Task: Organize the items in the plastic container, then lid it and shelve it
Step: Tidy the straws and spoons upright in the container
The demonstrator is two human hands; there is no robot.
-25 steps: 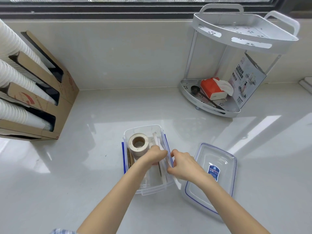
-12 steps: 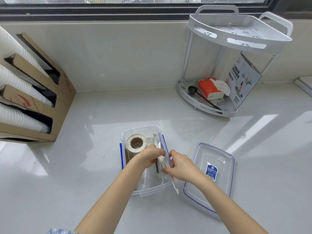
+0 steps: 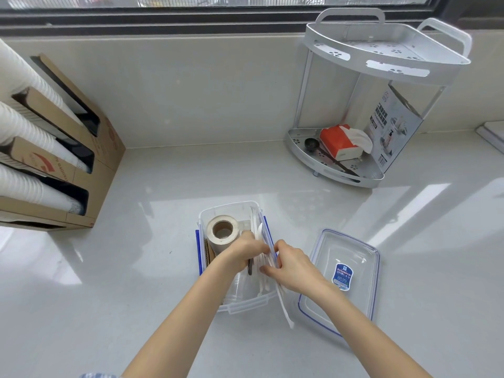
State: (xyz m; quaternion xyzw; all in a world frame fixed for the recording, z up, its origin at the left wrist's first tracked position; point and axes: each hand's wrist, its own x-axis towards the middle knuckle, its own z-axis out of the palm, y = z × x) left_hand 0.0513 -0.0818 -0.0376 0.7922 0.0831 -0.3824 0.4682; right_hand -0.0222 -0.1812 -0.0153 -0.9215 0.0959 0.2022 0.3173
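Note:
A clear plastic container (image 3: pixel 227 210) with blue side clips sits on the counter in front of me. Inside it, a roll of beige tape (image 3: pixel 222 232) stands at the back left, with brown cardboard pieces (image 3: pixel 208 253) beside it. Several white plastic utensils (image 3: pixel 266 264) lie along the container's right side. My left hand (image 3: pixel 242 253) is inside the container, closed on the utensils and a dark handle. My right hand (image 3: pixel 291 264) grips the same bundle from the right, and long white handles stick out over the front rim. The clear lid (image 3: pixel 354 257) with a blue label lies upside down to the right.
A white two-tier corner shelf (image 3: pixel 381 53) stands at the back right; its lower tier holds an orange tissue pack (image 3: pixel 339 141), a black scoop and a printed box. A cardboard dispenser (image 3: pixel 81 148) with stacked white cups sits at the left. A window ledge runs behind.
Both hands have shifted slightly within the container, working the white utensils along its right side. The view moved a little; the container and lid stayed put.

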